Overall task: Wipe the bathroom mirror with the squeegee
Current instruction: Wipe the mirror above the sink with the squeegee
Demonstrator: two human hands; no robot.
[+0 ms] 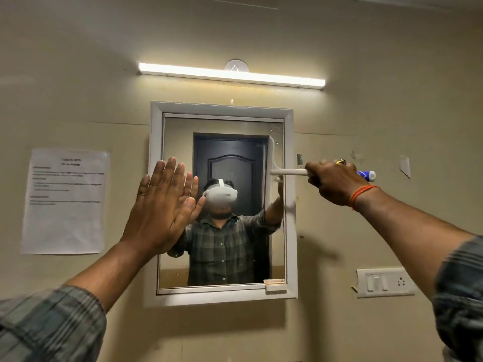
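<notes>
White squeegee [273,163] gripped in right hand [333,182], blade against mirror [224,126]

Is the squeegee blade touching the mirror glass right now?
Touching. In the head view the squeegee blade stands vertical, flush against the mirror, meeting its own reflection with no gap.

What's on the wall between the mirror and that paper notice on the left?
In the head view, only bare beige wall lies between the paper notice and the mirror frame. The open left hand overlaps the frame's left edge in front.
</notes>
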